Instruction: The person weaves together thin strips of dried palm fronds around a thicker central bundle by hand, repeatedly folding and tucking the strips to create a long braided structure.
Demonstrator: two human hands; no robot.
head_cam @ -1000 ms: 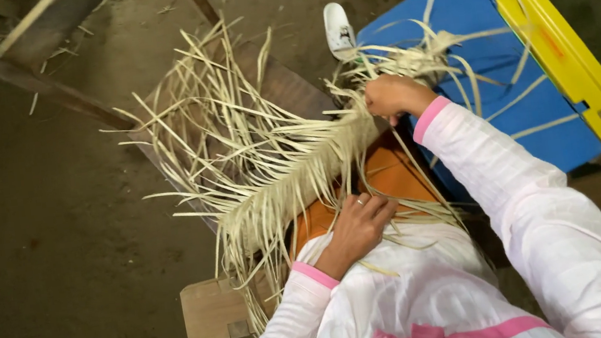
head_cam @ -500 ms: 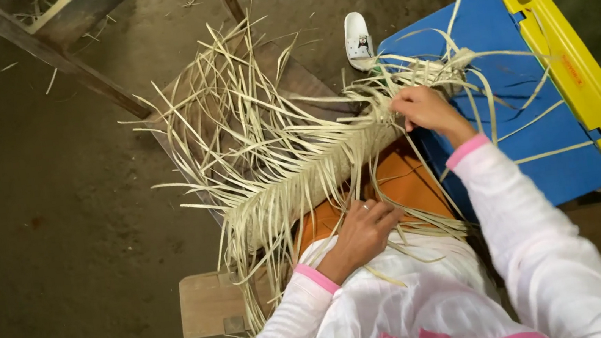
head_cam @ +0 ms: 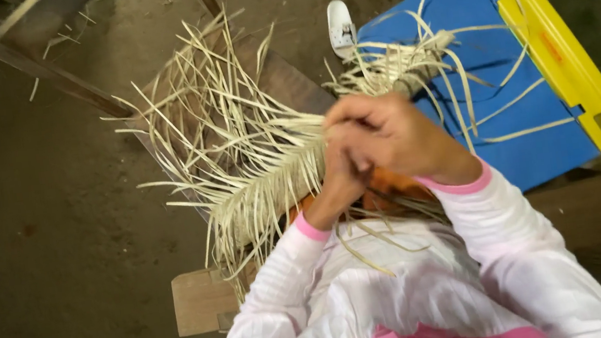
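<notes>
Nearest to you are your white sleeves with pink cuffs and the pink band across your white garment (head_cam: 409, 308). Just beyond it, a pale wooden block (head_cam: 198, 302) sticks out on your left, low by your elbow.

Your two hands meet in front of your chest. Your right hand (head_cam: 396, 138) lies over your left hand (head_cam: 340, 183), knuckles up, and its fingers are curled closed on the pale straw strips (head_cam: 263, 173). Your left hand is mostly hidden under it, so you cannot tell from here how its fingers stand; they press into the same bundle. An orange patch (head_cam: 388, 195) shows just under your hands.

The straw strips are woven into a flat band that runs from your hands leftward, with loose ends fanning out in every direction over a dark wooden surface (head_cam: 290, 82). More strands run right and trail across a blue plastic crate (head_cam: 508, 120) with a yellow rim (head_cam: 558, 57), lying well to your right on the floor.

Further off, a white shoe (head_cam: 340, 26) sits just beside the crate's far corner. Dark wooden beams (head_cam: 28, 65) cross the dusty concrete floor (head_cam: 32, 225) at the far left, with a few stray strands near them.
</notes>
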